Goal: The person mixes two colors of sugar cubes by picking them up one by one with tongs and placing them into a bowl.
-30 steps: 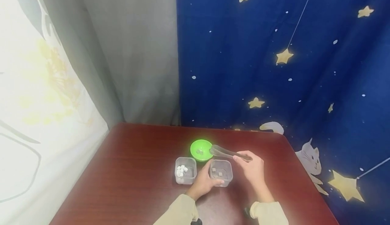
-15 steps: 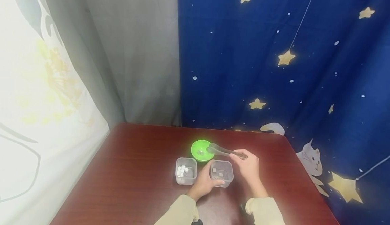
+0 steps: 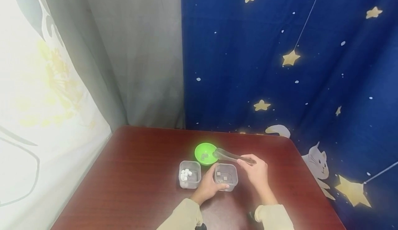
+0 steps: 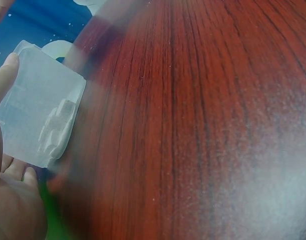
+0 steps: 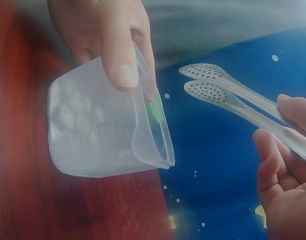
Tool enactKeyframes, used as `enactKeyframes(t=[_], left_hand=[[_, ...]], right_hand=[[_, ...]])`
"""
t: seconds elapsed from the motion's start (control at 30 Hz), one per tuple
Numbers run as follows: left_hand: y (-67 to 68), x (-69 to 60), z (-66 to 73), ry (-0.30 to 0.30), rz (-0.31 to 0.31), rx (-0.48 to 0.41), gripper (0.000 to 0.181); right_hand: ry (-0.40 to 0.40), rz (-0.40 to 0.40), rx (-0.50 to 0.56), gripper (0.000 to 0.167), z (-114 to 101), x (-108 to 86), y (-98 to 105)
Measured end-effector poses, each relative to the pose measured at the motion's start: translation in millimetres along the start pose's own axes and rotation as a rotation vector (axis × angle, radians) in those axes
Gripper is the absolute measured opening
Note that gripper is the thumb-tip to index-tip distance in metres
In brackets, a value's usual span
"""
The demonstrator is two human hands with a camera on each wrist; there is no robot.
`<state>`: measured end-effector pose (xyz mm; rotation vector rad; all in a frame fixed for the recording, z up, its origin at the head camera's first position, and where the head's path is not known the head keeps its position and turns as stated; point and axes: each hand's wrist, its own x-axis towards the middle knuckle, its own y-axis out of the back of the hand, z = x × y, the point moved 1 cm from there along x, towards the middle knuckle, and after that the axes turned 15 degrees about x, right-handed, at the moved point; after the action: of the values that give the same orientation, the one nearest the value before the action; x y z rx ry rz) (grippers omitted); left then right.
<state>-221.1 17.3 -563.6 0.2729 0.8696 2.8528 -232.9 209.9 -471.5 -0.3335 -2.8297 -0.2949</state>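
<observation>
My right hand (image 3: 257,169) holds a pair of clear tongs (image 3: 231,155) with perforated heads. In the right wrist view the tongs' heads (image 5: 207,82) stand slightly apart, with nothing visible between them. In the head view they reach the right rim of a green bowl (image 3: 206,148), where a few small greyish pieces (image 3: 204,156) lie. My left hand (image 3: 209,185) grips the side of a clear square container (image 3: 231,185), thumb at the near side. Inside it are a few small pale brownish squares (image 3: 225,178). Both wrist views also show this container.
Just left of my left hand stands a second clear container (image 3: 196,177) with several white cubes (image 3: 186,174). All rest on a dark red wooden table (image 3: 140,174). Behind its far edge hang a grey curtain (image 3: 149,67) and a blue star-patterned curtain (image 3: 230,67).
My right hand moved the tongs left over the bowl, then drew them back right to its rim. The greyish pieces in the bowl look more numerous. My left hand stays on the container.
</observation>
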Motion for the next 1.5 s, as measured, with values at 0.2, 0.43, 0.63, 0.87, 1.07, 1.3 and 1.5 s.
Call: enactKeyframes(t=[0.2,0.43,0.63,0.87,1.07,1.3,1.5], left_hand=[[-1.2,-0.2,0.6,0.006,-0.005,-0.006,0.095],[-1.0,-1.2,-1.2,0.034,0.001,0.004,0.101],[-1.4,-1.2,-1.5,0.031,0.005,0.000,0.101],[-2.8,-0.8,-2.2,-0.002,0.027,0.013,0.097],[-1.3,-0.1,-2.7,-0.009,0.027,0.004,0.092],[0.2,-0.5,-0.7,0.009,0.020,-0.007,0.094],[-0.4,-0.5,-0.1,0.014,0.017,-0.003,0.096]], right_hand=[[-0.007,-0.020,-0.028,0.018,-1.1,-10.2,11.2],[-0.022,-0.047,-0.013,0.018,0.5,-20.4,20.8],[-0.036,-0.052,-0.023,0.017,3.1,-26.8,23.5],[-0.053,-0.043,-0.046,0.017,4.4,-33.2,26.4],[-0.049,-0.048,-0.095,0.015,7.5,-37.3,26.6],[-0.029,-0.077,-0.121,0.017,10.6,-38.9,20.9],[-0.003,-0.083,-0.145,0.017,14.5,-38.0,16.8]])
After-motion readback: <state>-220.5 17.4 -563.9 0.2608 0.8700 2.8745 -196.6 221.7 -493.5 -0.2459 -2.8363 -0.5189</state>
